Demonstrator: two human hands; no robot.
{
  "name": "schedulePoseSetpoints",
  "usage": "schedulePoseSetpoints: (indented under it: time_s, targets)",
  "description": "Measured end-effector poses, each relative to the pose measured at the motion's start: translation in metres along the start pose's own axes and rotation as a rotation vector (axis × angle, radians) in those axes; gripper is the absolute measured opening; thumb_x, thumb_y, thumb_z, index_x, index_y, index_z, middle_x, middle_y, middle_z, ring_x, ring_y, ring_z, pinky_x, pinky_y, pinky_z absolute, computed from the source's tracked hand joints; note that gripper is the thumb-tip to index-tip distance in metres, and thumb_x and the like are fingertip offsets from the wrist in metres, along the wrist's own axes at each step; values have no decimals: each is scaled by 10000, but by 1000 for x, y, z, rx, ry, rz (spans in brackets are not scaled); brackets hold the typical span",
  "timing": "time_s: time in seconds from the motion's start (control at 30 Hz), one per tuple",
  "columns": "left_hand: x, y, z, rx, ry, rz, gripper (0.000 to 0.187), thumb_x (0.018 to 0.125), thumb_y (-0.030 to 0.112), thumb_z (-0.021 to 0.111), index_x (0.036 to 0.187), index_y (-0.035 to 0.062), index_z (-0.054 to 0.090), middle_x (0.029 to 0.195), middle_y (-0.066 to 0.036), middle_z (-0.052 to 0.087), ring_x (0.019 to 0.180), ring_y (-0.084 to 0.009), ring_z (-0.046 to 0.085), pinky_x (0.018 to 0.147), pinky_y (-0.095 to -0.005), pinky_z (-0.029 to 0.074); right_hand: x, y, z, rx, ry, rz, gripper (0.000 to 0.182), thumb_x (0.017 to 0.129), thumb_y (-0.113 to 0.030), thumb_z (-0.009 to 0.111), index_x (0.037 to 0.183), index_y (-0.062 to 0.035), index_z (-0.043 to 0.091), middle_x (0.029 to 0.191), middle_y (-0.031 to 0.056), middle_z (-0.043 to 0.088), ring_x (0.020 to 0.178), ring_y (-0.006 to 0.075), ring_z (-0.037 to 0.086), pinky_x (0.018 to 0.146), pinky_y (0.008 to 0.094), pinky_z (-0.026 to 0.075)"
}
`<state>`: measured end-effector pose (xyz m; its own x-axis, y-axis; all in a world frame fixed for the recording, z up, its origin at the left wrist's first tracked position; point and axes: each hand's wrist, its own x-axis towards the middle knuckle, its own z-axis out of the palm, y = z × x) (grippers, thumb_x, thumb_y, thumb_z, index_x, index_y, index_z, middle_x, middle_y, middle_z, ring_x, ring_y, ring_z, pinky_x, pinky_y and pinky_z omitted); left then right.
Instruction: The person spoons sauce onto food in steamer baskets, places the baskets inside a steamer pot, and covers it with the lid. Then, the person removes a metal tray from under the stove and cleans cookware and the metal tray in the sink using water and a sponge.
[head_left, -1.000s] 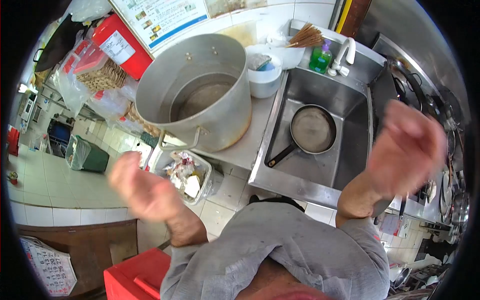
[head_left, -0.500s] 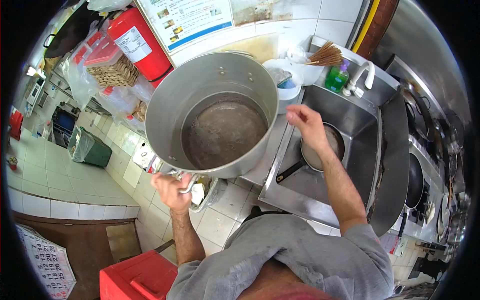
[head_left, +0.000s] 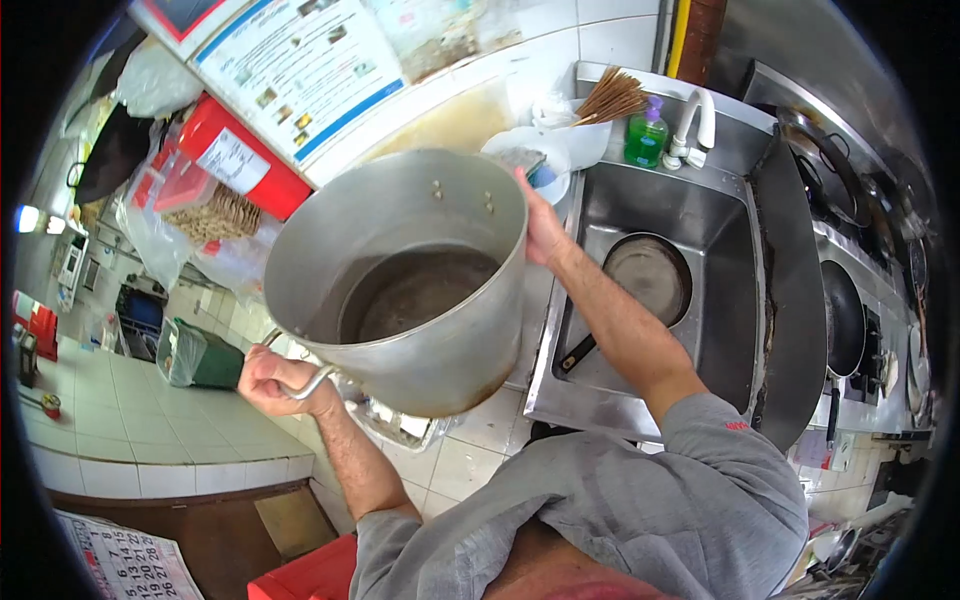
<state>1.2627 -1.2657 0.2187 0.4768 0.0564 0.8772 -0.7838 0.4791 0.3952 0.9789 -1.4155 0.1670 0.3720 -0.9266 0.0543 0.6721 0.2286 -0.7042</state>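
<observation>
My left hand (head_left: pixel 283 382) is closed round the side handle of a large aluminium stockpot (head_left: pixel 445 370). The pot tilts toward me, so its dull, stained inside shows. At the far right of its rim, my right hand (head_left: pixel 541 225) lies against the wall, with part of the fingers hidden behind it. Right of the pot, a frying pan (head_left: pixel 648 280) with a dark handle sits in the steel sink (head_left: pixel 715 345).
Behind the sink stand a white tap (head_left: pixel 697 125), a green soap bottle (head_left: pixel 645 137) and a twig brush (head_left: pixel 610 97). A white bowl (head_left: pixel 553 148) with scrubbers is beside them. Left are a fire extinguisher (head_left: pixel 240 160), a green bin (head_left: pixel 205 355) and a red box (head_left: pixel 310 575).
The pot has shifted left and lower and tipped more toward me, the left hand moving with its handle. My right hand has come from over the sink onto the pot's right side.
</observation>
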Motion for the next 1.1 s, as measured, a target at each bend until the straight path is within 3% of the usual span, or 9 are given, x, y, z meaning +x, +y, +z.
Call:
schedulePoseSetpoints:
  time_s: [0.07,0.2,0.4,0.5,0.57,0.7,0.83,1.0,1.1]
  targets:
    - [22,15,18,42,-35,-10,279,922,257,536,821,7,462,716,-91,521,620,-125,455,562,-249,405,1,5,-12,47,-59,4,689,887,-595,364,1337,-73,389,1348,96,421,1224,224,401,1024,374,317]
    - [55,38,55,78,-264,-73,251,945,225,497,815,12,470,739,-39,483,685,-99,438,616,-233,386,-21,-1,-16,77,-26,23,679,904,-577,341,1361,-76,350,1393,85,363,1273,211,332,1055,369,251]
    - [92,55,103,99,-586,21,259,944,249,503,827,18,493,718,-8,504,651,-60,439,569,-206,365,-37,-28,-27,94,-64,12,702,907,-586,313,1395,-82,279,1429,57,300,1297,206,281,1069,379,201]
    - [103,59,129,32,-726,24,269,947,254,498,804,27,506,688,14,513,634,-40,440,558,-197,360,-40,-34,-32,102,-32,28,715,901,-605,301,1413,-110,242,1451,43,252,1324,208,215,1068,415,174]
    - [115,54,143,-13,-763,0,272,947,257,498,804,26,508,690,13,515,628,-39,436,553,-194,358,-51,-40,-25,92,-29,51,733,867,-640,363,1412,-163,253,1451,26,237,1333,205,160,1037,483,169]
    - [136,56,169,-2,-877,52,284,949,272,489,813,26,524,696,19,519,606,-34,428,534,-190,351,-57,-49,-21,123,-46,58,732,882,-636,313,1436,-174,183,1487,23,136,1357,202,86,1036,514,158]
    - [143,74,190,94,-958,22,303,954,288,473,818,24,535,683,32,484,582,-23,396,499,-182,311,-57,-61,-19,146,4,29,737,870,-649,332,1422,-173,222,1460,27,195,1334,207,144,1022,510,186]
    - [154,63,222,119,-1060,92,331,947,320,483,834,17,556,589,59,395,524,-10,311,455,-203,226,-59,-70,-20,190,47,74,743,822,-692,396,1337,-157,365,1323,37,359,1178,204,323,976,493,264]
    - [151,70,237,148,-1072,93,343,943,332,491,811,21,551,551,71,360,506,-13,282,454,-212,204,-56,-66,-24,202,40,114,795,818,-694,395,1394,-157,291,1393,72,324,1268,240,300,1017,482,239]
